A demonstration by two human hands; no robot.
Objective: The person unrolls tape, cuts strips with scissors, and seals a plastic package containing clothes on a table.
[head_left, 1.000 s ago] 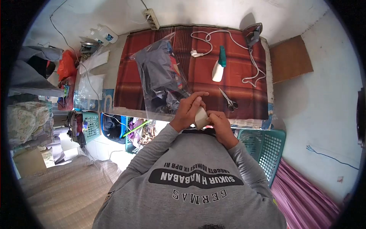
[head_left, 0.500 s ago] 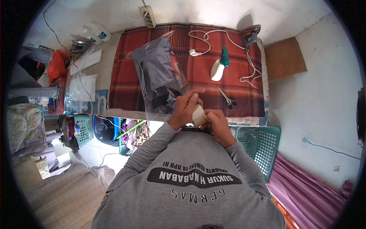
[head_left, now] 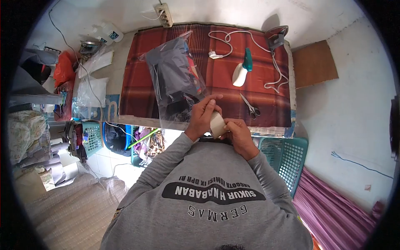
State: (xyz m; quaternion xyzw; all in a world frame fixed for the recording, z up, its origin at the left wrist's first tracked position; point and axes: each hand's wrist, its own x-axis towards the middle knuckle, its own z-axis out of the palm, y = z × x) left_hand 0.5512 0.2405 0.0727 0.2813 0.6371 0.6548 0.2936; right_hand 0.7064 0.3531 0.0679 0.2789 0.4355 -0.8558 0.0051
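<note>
A pale, cream-coloured roll (head_left: pixel 216 124), which looks like tape, is held between my hands at the table's front edge. My left hand (head_left: pixel 202 117) grips it from the left, with the index finger pointing out above it. On the right side, the fingers of my right hand (head_left: pixel 238 134) pinch at the roll's edge. Beyond my left hand lies a clear plastic bag (head_left: pixel 173 77) with dark folded cloth inside. Scissors (head_left: pixel 251 106) rest on the red plaid cloth (head_left: pixel 266 100), below a white spray bottle (head_left: pixel 240 74) with a green head.
An iron (head_left: pixel 276 37) stands at the table's back right, its white cord looped on the cloth. A power strip (head_left: pixel 165 15) hangs on the wall. Plastic sheets (head_left: pixel 92 91) lie at the left. Green baskets (head_left: pixel 291 160) sit below the table's right end.
The camera view has shifted slightly. My hands still hold the roll, which has turned a little between them.
</note>
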